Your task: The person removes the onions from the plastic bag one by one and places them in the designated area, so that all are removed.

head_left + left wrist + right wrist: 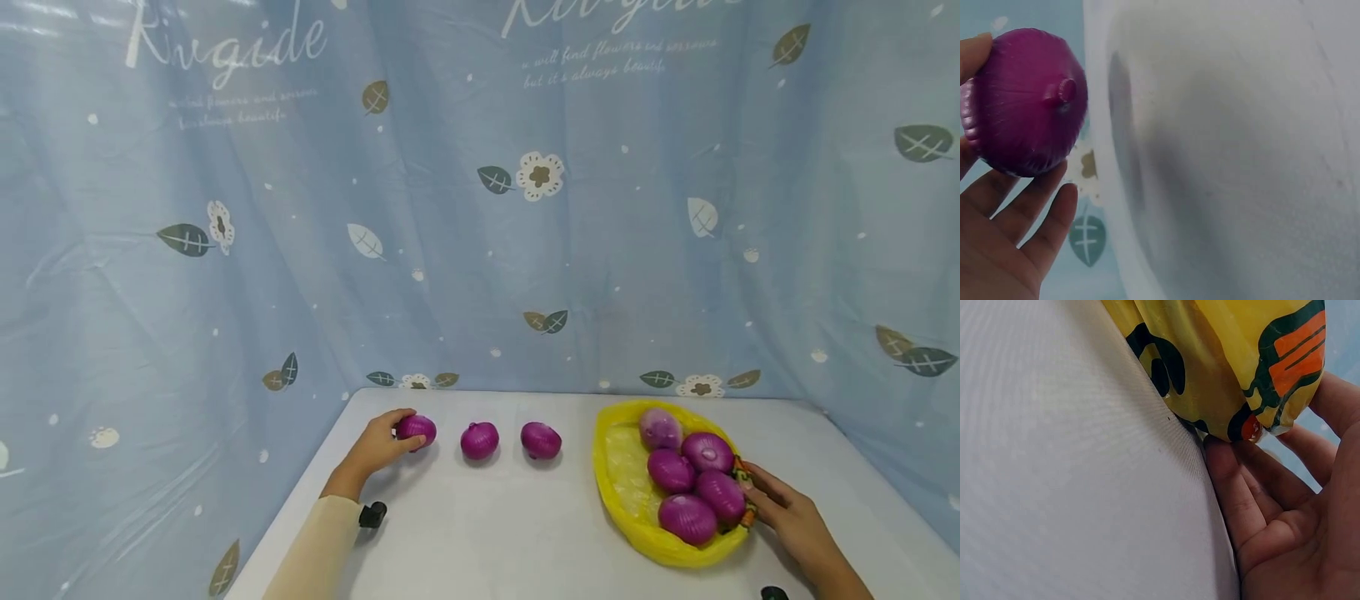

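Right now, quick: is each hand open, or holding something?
Left hand: closed, holding an onion.
Right hand: closed, holding the edge of the yellow bag.

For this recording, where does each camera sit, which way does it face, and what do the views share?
Head: worn on the head, facing forward and down at the white table and blue curtain; left hand, left sleeve and right hand show.
Left wrist: on that wrist, looking at the held purple onion; part of that hand shows.
Right wrist: on that wrist, looking at the yellow bag's printed side; part of that hand shows.
Shared: head and left wrist both show the held purple onion.
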Demonstrator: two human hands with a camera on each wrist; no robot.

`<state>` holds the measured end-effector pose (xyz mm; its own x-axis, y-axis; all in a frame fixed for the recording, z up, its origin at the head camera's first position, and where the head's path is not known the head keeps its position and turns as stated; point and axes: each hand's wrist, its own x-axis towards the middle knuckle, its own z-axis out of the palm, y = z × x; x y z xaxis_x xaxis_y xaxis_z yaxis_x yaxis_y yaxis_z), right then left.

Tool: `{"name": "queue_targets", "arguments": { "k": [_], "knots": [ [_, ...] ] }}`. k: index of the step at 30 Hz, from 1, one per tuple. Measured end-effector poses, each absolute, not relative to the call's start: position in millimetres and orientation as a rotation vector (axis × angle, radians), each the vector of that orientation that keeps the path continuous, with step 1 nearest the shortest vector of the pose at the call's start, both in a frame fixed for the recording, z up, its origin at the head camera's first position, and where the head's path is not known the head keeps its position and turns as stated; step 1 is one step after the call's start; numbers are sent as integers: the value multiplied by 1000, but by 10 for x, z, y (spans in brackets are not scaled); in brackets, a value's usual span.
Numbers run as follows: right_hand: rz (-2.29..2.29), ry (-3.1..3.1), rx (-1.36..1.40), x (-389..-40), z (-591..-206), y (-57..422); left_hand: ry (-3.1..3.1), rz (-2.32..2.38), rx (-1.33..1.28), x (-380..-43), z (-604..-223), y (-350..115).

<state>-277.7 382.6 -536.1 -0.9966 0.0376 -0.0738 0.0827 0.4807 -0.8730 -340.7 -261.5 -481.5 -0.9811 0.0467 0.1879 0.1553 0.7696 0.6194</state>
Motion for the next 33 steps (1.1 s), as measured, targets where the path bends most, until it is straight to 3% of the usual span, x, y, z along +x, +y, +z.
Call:
{"name": "queue_targets", "arguments": {
  "k": [33],
  "knots": [
    [-1611, 2630, 131, -2779, -5361, 3831, -2868, -1149, -103, -3584, -4920, -2701]
  ]
}}
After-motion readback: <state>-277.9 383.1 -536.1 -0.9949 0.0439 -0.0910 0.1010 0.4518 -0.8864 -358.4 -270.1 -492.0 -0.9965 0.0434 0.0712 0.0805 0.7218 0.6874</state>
